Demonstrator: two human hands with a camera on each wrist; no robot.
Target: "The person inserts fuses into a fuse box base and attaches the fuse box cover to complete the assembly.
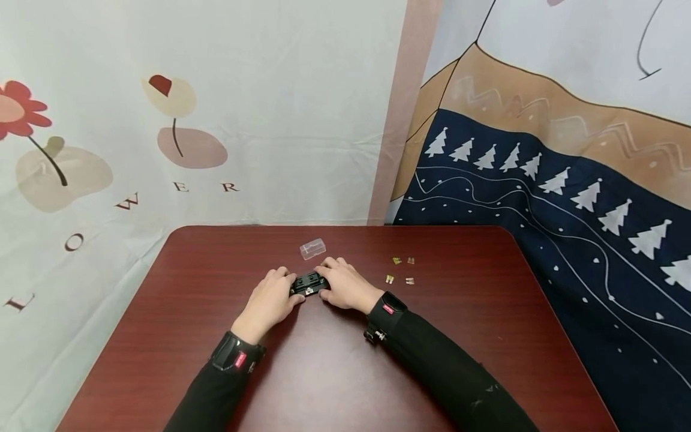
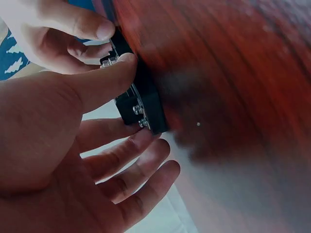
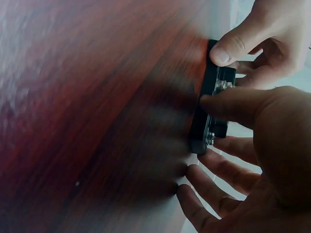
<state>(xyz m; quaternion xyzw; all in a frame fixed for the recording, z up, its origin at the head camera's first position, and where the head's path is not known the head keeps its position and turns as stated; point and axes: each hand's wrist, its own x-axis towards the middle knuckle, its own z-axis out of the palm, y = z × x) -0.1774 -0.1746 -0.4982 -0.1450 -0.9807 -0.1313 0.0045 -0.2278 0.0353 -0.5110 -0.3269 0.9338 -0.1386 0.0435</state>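
Note:
A small black fuse block point(image 1: 309, 284) with metal screws along its side lies between both hands, low over the table. My left hand point(image 1: 270, 303) grips its left end, thumb on the near side and fingers behind. The right hand point(image 1: 345, 285) holds the other end in a similar way. In the left wrist view, the left thumb lies across the side of the fuse block point(image 2: 151, 104) and screw heads show at one end. The right wrist view has both thumbs against the base of the fuse block point(image 3: 198, 131), with the lower fingertips near the tabletop.
Just behind the hands, a clear plastic cover point(image 1: 313, 249) sits on the dark red table point(image 1: 459, 324). Several small blade fuses point(image 1: 390, 279), yellowish and clear, lie to the right of the right hand. Printed curtains point(image 1: 302, 114) hang behind the table's back edge.

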